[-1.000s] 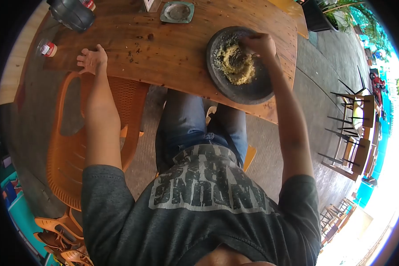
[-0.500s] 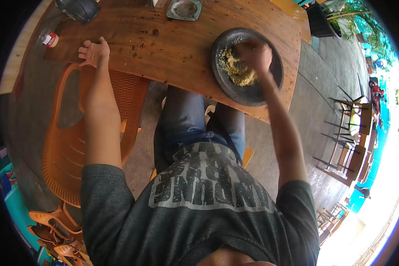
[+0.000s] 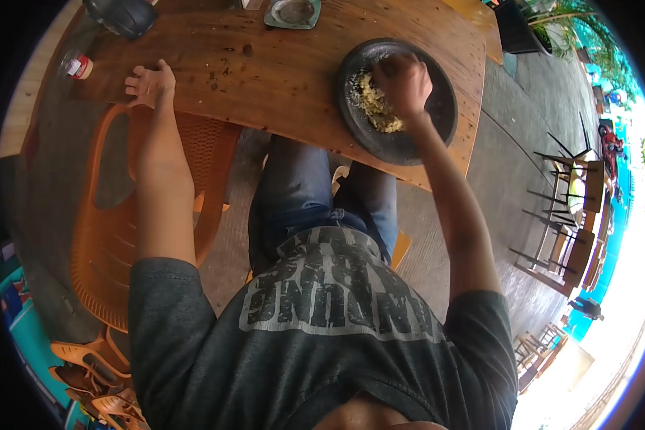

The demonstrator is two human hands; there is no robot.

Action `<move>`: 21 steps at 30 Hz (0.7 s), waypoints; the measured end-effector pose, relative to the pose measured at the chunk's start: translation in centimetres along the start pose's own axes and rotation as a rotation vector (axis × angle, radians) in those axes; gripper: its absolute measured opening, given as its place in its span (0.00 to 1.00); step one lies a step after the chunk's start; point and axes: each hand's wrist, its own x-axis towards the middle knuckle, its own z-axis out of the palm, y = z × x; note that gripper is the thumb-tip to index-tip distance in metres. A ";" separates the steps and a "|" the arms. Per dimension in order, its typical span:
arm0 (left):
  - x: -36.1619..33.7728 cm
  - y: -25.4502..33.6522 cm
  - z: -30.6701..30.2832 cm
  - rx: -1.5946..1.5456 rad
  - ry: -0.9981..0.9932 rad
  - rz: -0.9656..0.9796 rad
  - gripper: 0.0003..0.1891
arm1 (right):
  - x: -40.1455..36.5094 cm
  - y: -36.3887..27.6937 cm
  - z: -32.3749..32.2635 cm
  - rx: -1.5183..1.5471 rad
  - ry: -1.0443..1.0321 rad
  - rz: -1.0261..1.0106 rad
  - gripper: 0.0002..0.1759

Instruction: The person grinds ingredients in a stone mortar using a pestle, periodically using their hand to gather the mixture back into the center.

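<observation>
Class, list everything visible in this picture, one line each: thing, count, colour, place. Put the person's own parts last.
table: one, brown wood, across the top
mortar: one, dark grey, on the table's right end
paste: one heap, yellow, inside the mortar
small dish: one, green, table's far edge
bottle: one, red label, far left by the table's end
dark object: one, dark grey, top left corner
chair: one, orange plastic, left of the person
stacked chairs: several, orange, bottom left
wooden chairs: several, brown, far right
left hand: one, flat on the table's near edge
right hand: one, clenched in the mortar over the paste
</observation>
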 end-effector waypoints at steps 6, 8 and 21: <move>0.6 0.5 -0.5 -0.015 -0.025 -0.022 0.32 | -1.9 -1.7 -1.7 0.186 -0.068 0.065 0.11; -0.3 0.1 -0.4 0.012 -0.058 -0.022 0.32 | -2.7 -1.7 -0.6 -0.022 0.052 -0.081 0.09; 0.2 0.0 0.1 -0.035 0.012 0.023 0.31 | 4.0 2.8 -1.9 0.310 -0.441 0.477 0.12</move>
